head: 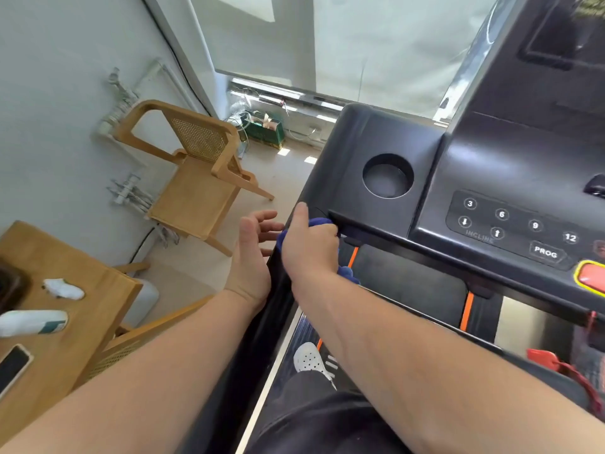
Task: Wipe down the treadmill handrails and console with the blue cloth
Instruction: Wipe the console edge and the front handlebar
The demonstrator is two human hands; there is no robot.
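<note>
While blue cloth [319,222] is grasped in right hand [309,250], left hand [252,257] released, mid-frame handrail [265,332] should be wiped firmly lengthwise.

One left hand [253,257], one right hand [309,249], one blue cloth [320,221], one console [523,152], one cup holder [388,175].

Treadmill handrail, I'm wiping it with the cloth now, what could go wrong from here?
1. The right hand grips the blue cloth right by the console; sweeping over the buttons might start the treadmill under your shoe.
2. The cloth's loose end hangs below the hand and could snag under the console.
</note>
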